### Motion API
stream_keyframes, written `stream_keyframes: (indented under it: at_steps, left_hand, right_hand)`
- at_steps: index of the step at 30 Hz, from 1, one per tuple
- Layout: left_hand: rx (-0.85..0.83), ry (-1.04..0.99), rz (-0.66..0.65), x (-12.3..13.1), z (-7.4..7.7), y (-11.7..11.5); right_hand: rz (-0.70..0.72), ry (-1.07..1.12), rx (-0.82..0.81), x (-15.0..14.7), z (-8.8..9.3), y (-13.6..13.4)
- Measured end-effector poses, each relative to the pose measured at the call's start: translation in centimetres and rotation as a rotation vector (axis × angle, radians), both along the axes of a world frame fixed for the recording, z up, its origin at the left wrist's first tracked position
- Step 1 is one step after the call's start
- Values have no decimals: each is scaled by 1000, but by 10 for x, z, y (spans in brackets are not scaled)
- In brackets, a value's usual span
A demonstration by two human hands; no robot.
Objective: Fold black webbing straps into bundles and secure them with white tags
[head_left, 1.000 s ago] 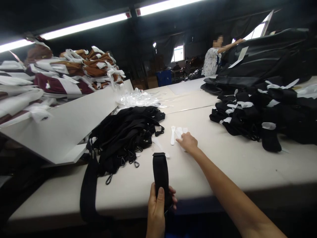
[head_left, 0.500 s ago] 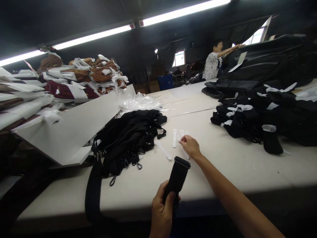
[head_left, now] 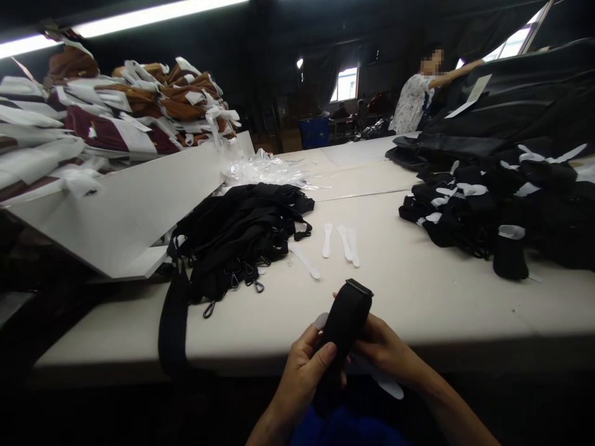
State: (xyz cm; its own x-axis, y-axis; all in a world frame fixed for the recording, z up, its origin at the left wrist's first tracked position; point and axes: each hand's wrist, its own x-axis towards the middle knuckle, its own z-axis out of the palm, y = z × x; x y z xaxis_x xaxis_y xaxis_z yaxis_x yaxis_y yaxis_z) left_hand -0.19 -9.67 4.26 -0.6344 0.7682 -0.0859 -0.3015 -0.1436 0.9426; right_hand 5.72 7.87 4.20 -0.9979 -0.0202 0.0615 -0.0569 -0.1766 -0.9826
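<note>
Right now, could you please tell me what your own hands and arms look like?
Both are bare: the left hand and the right hand wear no gloves, and I see no rings. The left forearm and the right forearm show no sleeve, watch or band as far as the picture's edge. Dim light hides finer detail.

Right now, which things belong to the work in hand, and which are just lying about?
In the work: left hand and right hand on the black strap pad; white insert strip in the right hand; spare white strips; heap of black straps.
Lying about: stacked brown and maroon bags; clear plastic bags; pile of black pieces; white board; co-worker.
</note>
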Motion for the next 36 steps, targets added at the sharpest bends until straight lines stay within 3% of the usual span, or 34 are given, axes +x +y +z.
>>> stream_keyframes:
  at_steps: [10, 13, 18, 24, 32, 34, 36]
  left_hand:
    - [-53, -54, -120, 0, -10, 4]
    - [-76, -46, -136, 1, -10, 4]
    - [-126, 4, -32, -4, -10, 10]
    - [-158, 118, 48, -10, -7, 26]
    - [-392, 489, 134, -18, -3, 29]
    - [-453, 552, 120, -22, -5, 28]
    - [-490, 610, 143, -25, -8, 27]
  right_hand:
    - [-214, -13, -175, 16, -20, -7]
    - [-267, -17, -160, 18, -22, -7]
    - [-362, -62, -129, 21, -23, -8]
    - [-642, -63, -137, 29, -31, -18]
    - [-441, -57, -255, 38, -43, -14]
    - [-404, 17, -170, 36, -44, -12]
    - [-429, 166, 51, 31, -45, -11]
